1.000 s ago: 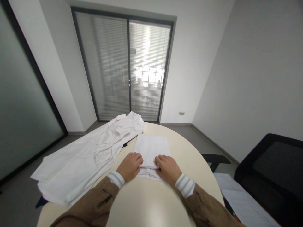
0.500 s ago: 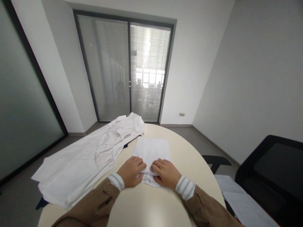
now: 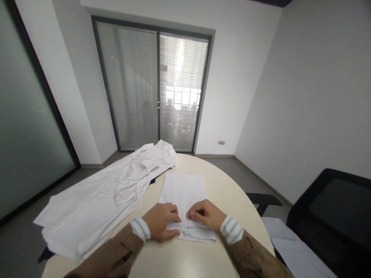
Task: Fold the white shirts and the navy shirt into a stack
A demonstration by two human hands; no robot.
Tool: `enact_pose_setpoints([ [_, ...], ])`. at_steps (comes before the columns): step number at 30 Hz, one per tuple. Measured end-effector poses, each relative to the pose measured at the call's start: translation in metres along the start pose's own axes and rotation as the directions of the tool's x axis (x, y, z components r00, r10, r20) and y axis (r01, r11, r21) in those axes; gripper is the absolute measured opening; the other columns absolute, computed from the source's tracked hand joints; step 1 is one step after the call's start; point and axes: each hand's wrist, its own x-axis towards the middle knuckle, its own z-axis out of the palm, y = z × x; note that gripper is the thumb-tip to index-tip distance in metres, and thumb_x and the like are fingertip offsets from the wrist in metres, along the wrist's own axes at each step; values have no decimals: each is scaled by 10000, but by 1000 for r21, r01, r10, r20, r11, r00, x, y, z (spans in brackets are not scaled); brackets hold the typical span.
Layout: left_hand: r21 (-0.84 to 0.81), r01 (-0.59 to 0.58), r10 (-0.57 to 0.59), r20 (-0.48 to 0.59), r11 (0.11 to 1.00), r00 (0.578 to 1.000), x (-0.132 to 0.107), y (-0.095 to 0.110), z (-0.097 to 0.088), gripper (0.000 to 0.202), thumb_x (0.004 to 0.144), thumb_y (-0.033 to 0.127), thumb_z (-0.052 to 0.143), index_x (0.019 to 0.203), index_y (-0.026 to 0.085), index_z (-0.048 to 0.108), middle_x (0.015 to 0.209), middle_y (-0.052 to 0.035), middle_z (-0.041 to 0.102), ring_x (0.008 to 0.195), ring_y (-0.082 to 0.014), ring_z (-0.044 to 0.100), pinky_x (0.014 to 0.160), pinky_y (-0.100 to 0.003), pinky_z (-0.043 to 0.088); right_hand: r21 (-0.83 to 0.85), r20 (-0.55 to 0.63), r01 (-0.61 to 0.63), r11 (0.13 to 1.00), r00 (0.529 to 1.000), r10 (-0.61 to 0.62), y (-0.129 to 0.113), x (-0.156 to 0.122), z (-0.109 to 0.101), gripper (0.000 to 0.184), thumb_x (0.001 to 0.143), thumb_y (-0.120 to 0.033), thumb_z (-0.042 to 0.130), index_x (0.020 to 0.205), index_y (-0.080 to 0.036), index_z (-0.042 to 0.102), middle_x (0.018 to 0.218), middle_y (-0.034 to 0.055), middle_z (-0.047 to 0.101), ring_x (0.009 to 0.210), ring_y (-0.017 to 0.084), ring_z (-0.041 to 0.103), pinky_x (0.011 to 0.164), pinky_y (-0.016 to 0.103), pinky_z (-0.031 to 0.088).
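A white garment (image 3: 184,189), folded into a narrow rectangle, lies flat on the round table before me. Its near edge shows uneven layers and creases. My left hand (image 3: 162,222) rests at the near left side of the cloth, thumb and fingers apart. On the right part of the garment, my right hand (image 3: 207,214) is closed, with its fingers curled and the thumb and forefinger tips together at the fabric. To the left a long white coat (image 3: 101,197) is spread out, partly creased, beyond my left forearm.
The pale round table (image 3: 226,189) curves away on the right. Dark cloth (image 3: 46,255) shows beneath the coat. A black mesh chair (image 3: 327,216) stands at the right, with papers (image 3: 295,247) near it. Glass doors with blinds (image 3: 156,92) are at the back.
The garment's near edge has come toward me and lies flatter. My left thumb has parted from the fingers, and my right hand has curled inward. The view has tilted slightly.
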Motion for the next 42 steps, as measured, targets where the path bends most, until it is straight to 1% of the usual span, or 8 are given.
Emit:
enact_pose_setpoints([
  [3,-120,40,-40,4,992,999,0,0,-2,241,919,409,553,876,259,737,895,4,695,798,-162,645,739,-283,479,159,-44,-66,985,996,74,8,4,-3,455,943,-515,478,1072,-153,722,867,89,753,697,177,671,621,280,526],
  [6,-166,137,-152,-81,977,985,1,-6,2,342,977,349,448,831,223,730,902,-22,703,823,-159,650,780,-283,501,-20,-231,-10,1000,973,6,4,6,-8,441,946,-495,486,1211,-193,668,1228,127,673,1107,236,629,946,383,500],
  [11,-13,176,-176,-136,984,975,-4,-23,22,597,864,373,614,1423,226,469,1535,-141,372,1417,-341,311,1126,-551,310,-344,10,-29,939,999,35,0,4,1,697,922,-610,454,1521,-282,315,1608,92,232,1489,306,152,1189,556,147],
  [21,97,151,-141,-101,984,985,-8,-18,27,619,810,395,654,1393,268,487,1522,-130,392,1413,-379,312,1122,-587,300,-361,97,-70,930,989,112,-6,27,-12,640,907,-625,464,1415,-237,499,1504,134,434,1402,309,361,1145,486,283],
  [26,76,151,-153,24,986,988,-7,-4,21,625,820,367,613,1399,202,443,1584,-148,275,1473,-367,169,1157,-584,230,-450,-9,-197,871,976,216,-3,70,-5,693,945,-647,327,1533,-286,274,1626,105,164,1483,380,100,1137,639,126],
  [32,10,181,-180,-21,984,983,-1,1,15,462,842,376,619,1270,218,548,1439,-132,488,1359,-339,401,1094,-532,351,-505,-111,-272,819,962,250,19,80,21,691,949,-648,297,1539,-291,249,1629,94,158,1488,364,77,1142,628,34],
  [36,-42,263,-265,-248,964,932,15,-17,9,253,972,263,404,1061,194,631,1139,-91,656,1113,-232,582,985,-420,454,-512,-123,-253,821,967,222,17,74,28,691,947,-644,313,1538,-292,249,1626,94,171,1485,357,105,1144,617,52],
  [42,64,408,-383,-240,911,892,34,-68,28,478,983,351,409,1439,212,431,1534,-125,391,1428,-275,324,1147,-517,276,-484,-129,-244,840,970,207,17,71,28,644,967,-611,290,1529,-297,274,1617,75,218,1484,320,141,1160,564,90],
])
